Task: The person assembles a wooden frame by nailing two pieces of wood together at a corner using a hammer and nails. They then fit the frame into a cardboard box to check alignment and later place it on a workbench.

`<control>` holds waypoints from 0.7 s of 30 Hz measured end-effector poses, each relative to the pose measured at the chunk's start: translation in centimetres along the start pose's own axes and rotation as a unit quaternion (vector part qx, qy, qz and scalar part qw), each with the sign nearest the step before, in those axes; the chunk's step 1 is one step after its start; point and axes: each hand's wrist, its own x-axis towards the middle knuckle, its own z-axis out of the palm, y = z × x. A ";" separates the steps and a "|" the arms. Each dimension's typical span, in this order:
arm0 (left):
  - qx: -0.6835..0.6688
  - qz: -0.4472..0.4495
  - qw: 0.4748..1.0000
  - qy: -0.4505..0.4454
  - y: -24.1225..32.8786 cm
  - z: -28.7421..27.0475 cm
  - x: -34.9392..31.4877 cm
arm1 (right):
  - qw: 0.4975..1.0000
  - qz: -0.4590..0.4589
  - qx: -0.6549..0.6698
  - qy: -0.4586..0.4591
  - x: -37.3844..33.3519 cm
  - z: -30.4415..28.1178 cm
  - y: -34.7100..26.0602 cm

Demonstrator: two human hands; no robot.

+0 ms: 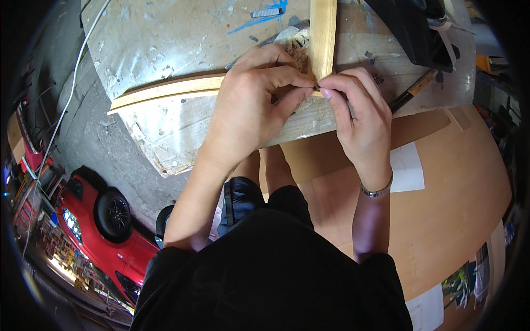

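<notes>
Two pale wooden strips meet at a corner on a paint-stained worktable [165, 38]: one strip [165, 91] runs left, the other strip [322, 33] runs away from me. My left hand [251, 105] and my right hand [359, 110] both pinch at that corner joint, fingertips touching near the middle. Something small and dark sits between the fingertips; I cannot tell what it is. My right wrist wears a metal bracelet [377, 191].
A strip of staples [266, 12] lies at the table's far side. A tool with a yellow-and-black handle [411, 91] rests at the right, beside black fabric [414, 27]. Brown board [452, 198] with white paper [406, 168] lies below. A red car [105, 231] stands lower left.
</notes>
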 end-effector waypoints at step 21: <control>-0.016 -0.016 0.999 0.029 -0.3 0.2 0.0 | 0.998 0.023 -0.047 -0.016 0.5 0.1 -1.6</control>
